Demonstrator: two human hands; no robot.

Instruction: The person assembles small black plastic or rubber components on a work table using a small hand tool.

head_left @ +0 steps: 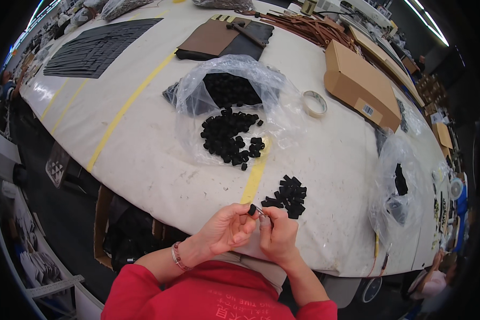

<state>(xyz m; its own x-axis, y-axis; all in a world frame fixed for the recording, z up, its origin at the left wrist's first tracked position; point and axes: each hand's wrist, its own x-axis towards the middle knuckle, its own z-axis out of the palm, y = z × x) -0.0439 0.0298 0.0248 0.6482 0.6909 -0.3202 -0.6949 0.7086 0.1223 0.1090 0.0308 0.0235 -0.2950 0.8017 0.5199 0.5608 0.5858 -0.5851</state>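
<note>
In front of my body, at the near side of the table, both hands come together. My left hand (226, 230) pinches a small black loop (252, 209) between thumb and forefinger. Closed around a thin silvery metal tool (260, 212), my right hand (280, 232) brings its tip against the loop; the fingers hide the rest of the tool. Just beyond the right hand lies a small pile of flat black pieces (290, 195). Farther off, many black loops (224, 136) spill from the mouth of a clear plastic bag (189, 114).
A roll of clear tape (314, 104) lies right of the bag, near a cardboard box (357, 80). Black strips (98, 48) and brown and black sheets (210, 37) lie at the back. Another plastic bag (392, 197) stands at the right. Brown straps (309, 29) are heaped behind.
</note>
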